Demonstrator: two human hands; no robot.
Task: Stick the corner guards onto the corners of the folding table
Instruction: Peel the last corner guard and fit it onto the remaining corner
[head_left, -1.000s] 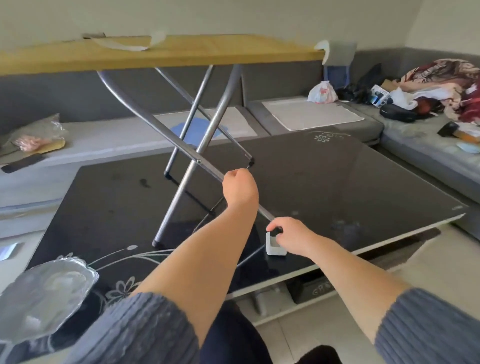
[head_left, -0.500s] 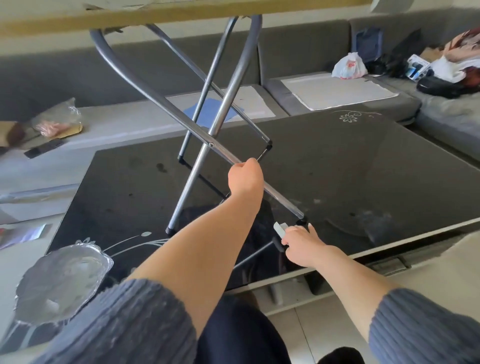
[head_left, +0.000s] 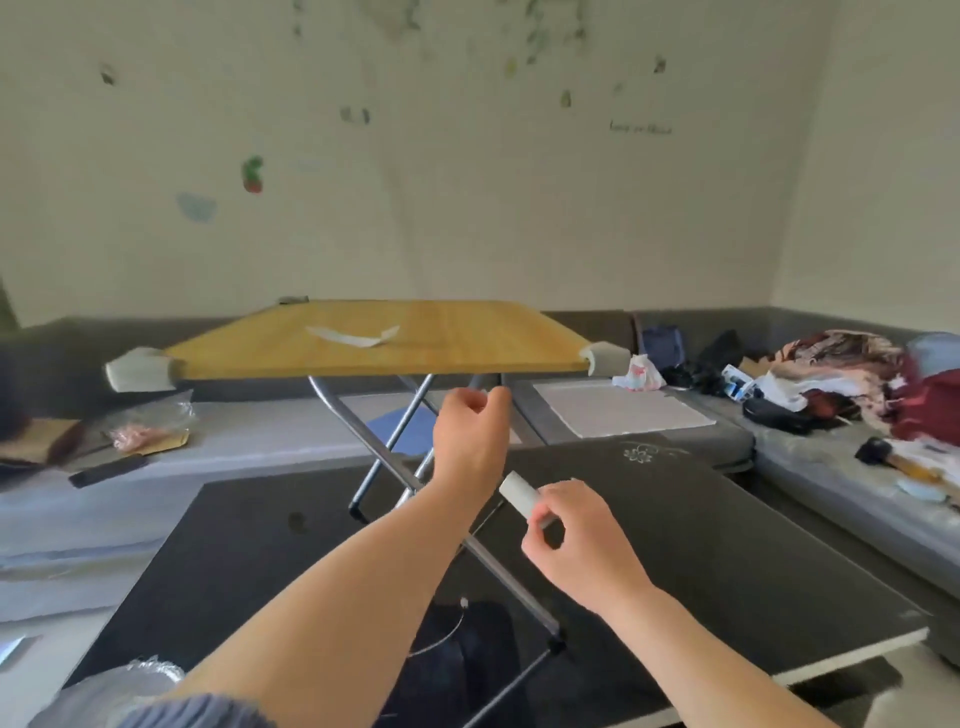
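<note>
- We hold a small white corner guard (head_left: 517, 492) in the fingers of our right hand (head_left: 574, 540), up in the air over the black glass table (head_left: 727, 561)
- Our left hand (head_left: 470, 434) is loosely curled with nothing in it, just below the near edge of the folding table (head_left: 384, 338)
- The folding table stands on the black glass table on crossed metal legs (head_left: 395, 441)
- Its two near corners already wear a left guard (head_left: 139, 370) and a right guard (head_left: 607, 357)
- A white strip (head_left: 353, 335) lies on its wooden top
- A clear bag (head_left: 143, 428) with something pink inside lies on the sofa at left; a white bag (head_left: 640, 373) sits at right, and we cannot tell what is in it
</note>
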